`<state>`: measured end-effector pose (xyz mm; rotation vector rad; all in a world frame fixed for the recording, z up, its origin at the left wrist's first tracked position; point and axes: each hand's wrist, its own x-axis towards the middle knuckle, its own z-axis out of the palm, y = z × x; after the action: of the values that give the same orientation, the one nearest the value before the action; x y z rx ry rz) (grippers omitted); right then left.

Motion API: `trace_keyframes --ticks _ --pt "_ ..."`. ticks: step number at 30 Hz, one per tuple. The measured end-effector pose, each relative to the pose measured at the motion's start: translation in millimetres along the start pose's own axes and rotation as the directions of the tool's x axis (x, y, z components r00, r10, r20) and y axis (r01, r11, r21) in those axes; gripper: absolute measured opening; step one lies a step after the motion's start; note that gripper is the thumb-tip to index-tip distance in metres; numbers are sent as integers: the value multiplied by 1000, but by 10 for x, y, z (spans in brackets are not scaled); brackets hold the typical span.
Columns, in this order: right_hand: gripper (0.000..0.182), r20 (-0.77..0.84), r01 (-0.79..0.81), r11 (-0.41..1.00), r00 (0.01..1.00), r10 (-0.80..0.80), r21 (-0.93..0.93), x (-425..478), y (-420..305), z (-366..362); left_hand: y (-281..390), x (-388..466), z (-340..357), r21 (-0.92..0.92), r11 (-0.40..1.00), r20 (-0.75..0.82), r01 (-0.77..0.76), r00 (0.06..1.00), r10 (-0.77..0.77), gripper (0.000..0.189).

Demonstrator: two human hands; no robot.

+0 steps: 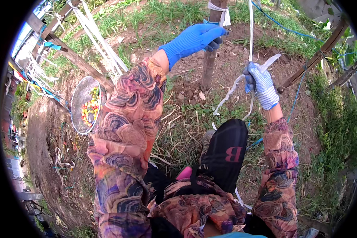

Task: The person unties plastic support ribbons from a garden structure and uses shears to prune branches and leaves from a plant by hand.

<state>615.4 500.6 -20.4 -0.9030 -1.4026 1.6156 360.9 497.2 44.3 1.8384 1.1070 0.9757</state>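
Note:
My left hand [194, 38], in a blue knit glove with dark fingertips, reaches to an upright wooden post [208, 71]. Its fingers are bent in front of the post, and whether anything lies between them is hidden. A white cloth strip [223, 13] is tied round the post just above, with a bit of blue material beside it. My right hand [257, 83] wears a striped white-and-blue glove with grey-blue fingertips. It is closed on a white strip [251, 32] that runs up out of view. Loose white ends [229, 93] hang from that fist.
At left, a round bowl [77, 104] holds small red, yellow and green fruits. Wooden poles [80, 62] with white strips [98, 35] lean there. Another pole [316, 55] slants at right, with blue twine [296, 98]. Dry stalks cover the soil near my black-clad knee [226, 148].

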Motion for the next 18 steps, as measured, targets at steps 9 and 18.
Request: trace_keyframes --ticks 9,18 --pt "32 67 265 698 952 -298 -665 -454 -82 396 -62 386 503 -50 980 -171 -194 968 183 25" --pt "49 -334 -434 627 901 278 -647 -1103 147 -842 -1977 -2806 -155 -675 665 -458 318 527 -716 20"
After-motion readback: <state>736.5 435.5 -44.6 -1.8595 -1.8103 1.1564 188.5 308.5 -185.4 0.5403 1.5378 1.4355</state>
